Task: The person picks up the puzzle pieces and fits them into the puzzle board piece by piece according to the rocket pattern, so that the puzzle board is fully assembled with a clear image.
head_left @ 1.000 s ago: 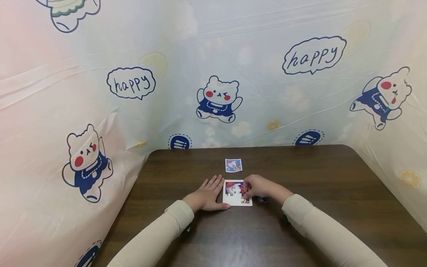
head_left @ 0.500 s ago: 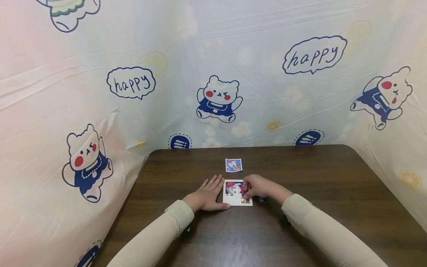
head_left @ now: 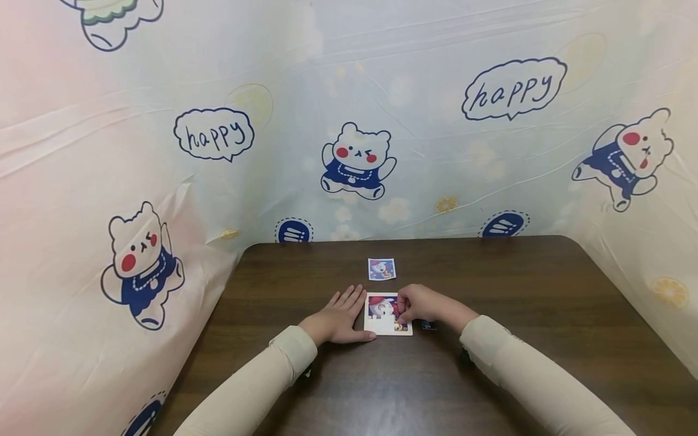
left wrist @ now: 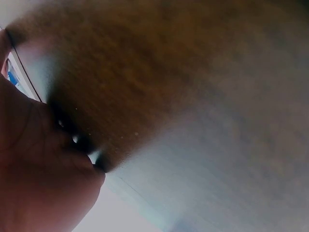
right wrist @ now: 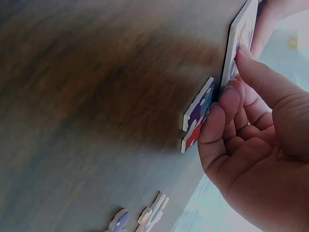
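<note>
A white-framed jigsaw puzzle board (head_left: 380,328) lies on the table, its upper part and right side filled with a red, white and purple picture. Flat on the table at its left, my left hand (head_left: 338,319) has spread fingers and a thumb touching the lower-left corner. My right hand (head_left: 424,304) is over the board's right side, thumb and index finger pinching a reddish puzzle piece (head_left: 402,310), mostly covered. In the right wrist view, the thumb (right wrist: 263,79) meets the board's face and the other fingers curl beneath. The left wrist view shows mainly palm (left wrist: 34,169).
A small square picture card (head_left: 382,269) lies beyond the board on the brown table (head_left: 491,266). Loose puzzle pieces (right wrist: 199,111) lie right of the board, partly behind my right hand. More pieces (right wrist: 153,212) appear low in the right wrist view. Patterned cloth (head_left: 272,175) surrounds the table.
</note>
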The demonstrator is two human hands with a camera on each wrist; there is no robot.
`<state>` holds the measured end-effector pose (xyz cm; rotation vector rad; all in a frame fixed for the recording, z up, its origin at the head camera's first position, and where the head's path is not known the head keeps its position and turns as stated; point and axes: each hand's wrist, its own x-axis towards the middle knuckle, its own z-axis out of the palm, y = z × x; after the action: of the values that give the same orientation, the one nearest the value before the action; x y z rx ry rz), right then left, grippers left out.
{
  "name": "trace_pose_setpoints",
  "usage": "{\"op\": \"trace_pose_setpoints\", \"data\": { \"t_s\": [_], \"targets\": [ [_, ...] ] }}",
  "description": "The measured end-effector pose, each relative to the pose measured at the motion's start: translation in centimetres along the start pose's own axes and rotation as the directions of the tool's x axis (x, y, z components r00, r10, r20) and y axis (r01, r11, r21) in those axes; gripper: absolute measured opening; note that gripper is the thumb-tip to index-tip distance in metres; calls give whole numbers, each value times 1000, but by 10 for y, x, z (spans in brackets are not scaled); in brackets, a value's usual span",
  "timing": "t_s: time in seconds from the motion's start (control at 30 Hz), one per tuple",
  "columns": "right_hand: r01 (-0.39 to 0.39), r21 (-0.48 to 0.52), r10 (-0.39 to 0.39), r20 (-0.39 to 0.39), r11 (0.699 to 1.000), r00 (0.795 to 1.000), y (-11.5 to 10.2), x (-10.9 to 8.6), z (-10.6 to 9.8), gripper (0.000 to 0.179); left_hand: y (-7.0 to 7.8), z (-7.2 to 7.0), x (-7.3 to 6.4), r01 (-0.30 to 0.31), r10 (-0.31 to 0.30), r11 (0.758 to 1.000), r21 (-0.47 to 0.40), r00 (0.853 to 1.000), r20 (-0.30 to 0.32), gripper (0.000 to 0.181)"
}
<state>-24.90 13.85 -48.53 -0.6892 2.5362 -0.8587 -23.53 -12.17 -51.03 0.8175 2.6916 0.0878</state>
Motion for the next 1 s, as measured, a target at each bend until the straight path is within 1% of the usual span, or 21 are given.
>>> {"op": "trace_pose_setpoints", "data": {
  "t_s": [0.07, 0.1, 0.13, 0.3, 0.37, 0.43, 0.47, 0.6, 0.77, 0.87, 1.0],
  "targets": [
    [0, 0, 0, 0, 1000, 1000, -1, 0, 0, 23, 3, -4, -3, 10, -10, 1000, 5, 1000, 5, 117],
    [2, 1, -2, 1, 1000, 1000, -1, 0, 0, 22, 2, -3, -3, 9, -9, 1000, 0, 1000, 3, 117],
    [5, 0, -5, 1, 1000, 1000, -1, 0, 0, 22, 0, 1, -1, 0, 0, 1000, -1, 1000, -9, 117],
    [5, 6, -5, 0, 1000, 1000, -1, 1, 0, 22, -1, 1, -1, -3, 4, 1000, 8, 1000, -12, 115],
    [-2, 10, 3, -5, 1000, 1000, -1, 1, -1, 22, 3, -5, -4, 11, -11, 1000, 29, 1000, 6, 115],
    [-10, 11, 10, -9, 1000, 1000, -1, 2, -1, 22, 1, -4, -3, 10, -10, 999, 32, 1000, 2, 115],
    [-15, 8, 15, -10, 1000, 1000, -1, 2, -2, 22, 3, -7, -4, 18, -18, 999, 40, 1000, 12, 116],
    [2, -2, -2, -9, 1000, 1000, -2, 0, -3, 21, 0, -3, 0, 29, -30, 999, 42, 999, 19, 118],
    [50, 13, -50, -2, 999, 999, -2, -3, -7, 15, -1, 1, 3, 32, -33, 998, 54, 999, 13, 120],
    [73, 37, -73, -2, 997, 997, -2, -5, -12, 11, 0, -1, 2, 30, -31, 998, 55, 999, 20, 119],
    [68, 71, -68, 2, 995, 998, -1, -8, -20, 7, 4, -5, -2, 24, -25, 999, 40, 1000, 19, 116]
  ]
}}
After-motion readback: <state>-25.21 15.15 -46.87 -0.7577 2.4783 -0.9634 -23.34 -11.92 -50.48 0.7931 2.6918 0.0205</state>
